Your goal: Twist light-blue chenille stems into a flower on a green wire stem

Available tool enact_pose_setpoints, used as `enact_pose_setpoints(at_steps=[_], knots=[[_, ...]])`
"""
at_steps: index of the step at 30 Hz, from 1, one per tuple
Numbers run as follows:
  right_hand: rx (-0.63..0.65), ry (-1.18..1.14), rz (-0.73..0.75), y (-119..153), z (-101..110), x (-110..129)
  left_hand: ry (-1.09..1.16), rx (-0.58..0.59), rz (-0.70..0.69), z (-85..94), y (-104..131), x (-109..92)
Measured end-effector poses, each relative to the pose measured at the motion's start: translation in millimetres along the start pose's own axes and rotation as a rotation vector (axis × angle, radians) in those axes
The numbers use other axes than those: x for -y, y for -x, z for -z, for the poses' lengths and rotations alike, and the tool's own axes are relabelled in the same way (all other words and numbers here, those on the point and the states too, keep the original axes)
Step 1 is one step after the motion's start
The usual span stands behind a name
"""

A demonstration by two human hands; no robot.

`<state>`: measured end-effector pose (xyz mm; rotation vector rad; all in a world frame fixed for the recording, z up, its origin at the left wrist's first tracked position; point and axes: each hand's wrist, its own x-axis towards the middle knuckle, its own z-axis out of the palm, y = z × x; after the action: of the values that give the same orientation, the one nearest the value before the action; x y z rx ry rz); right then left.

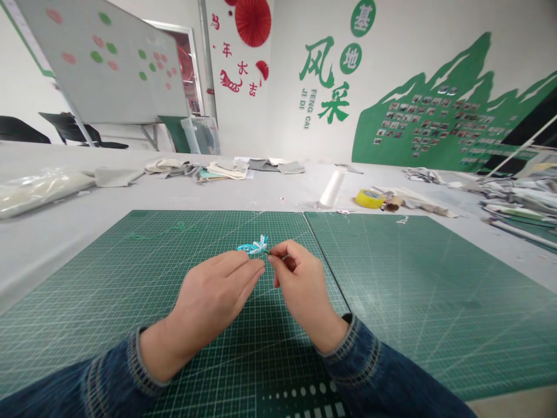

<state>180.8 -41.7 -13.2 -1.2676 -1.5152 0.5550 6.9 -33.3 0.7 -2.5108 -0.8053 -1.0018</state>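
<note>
A small blue and white looped cord piece point(255, 246) is held up over the left green cutting mat point(143, 278). My left hand point(217, 290) is closed just below and left of it, its fingers pressed together, with the fingertips partly hidden behind the hand. Between the thumb and forefinger of my right hand point(298, 276) is pinched a thin dark green stem or thread point(267, 252) that runs to the right end of the blue piece. The two hands are close together, fingertips nearly touching.
A second green mat point(435, 278) lies right. Behind stand a white thread cone point(333, 187) and yellow tape roll point(369, 198). Cloth pieces point(226, 169) line the back; a plastic bag point(43, 188) lies left, piled fabric point(522, 200) right. Green thread scraps point(183, 227) rest on the left mat.
</note>
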Motion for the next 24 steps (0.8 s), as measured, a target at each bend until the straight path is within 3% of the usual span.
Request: enact_pose_setpoints(at_steps=[7,14,20,24], knots=[[-0.032,0.204,0.242,2.8,1.0,1.0,-0.097,0.057,-0.044,6.2,-2.4,-1.4],[0.016,0.331,0.27,5.1,1.3,0.5,-0.1,0.1,-0.053,6.5,-2.1,-2.6],[0.002,0.343,0.305,6.0,2.3,0.9,-0.075,0.241,-0.06,3.2,-0.4,-6.9],[0.003,0.373,0.317,6.7,2.8,1.0,-0.083,0.256,-0.052,3.5,0.7,-8.2]])
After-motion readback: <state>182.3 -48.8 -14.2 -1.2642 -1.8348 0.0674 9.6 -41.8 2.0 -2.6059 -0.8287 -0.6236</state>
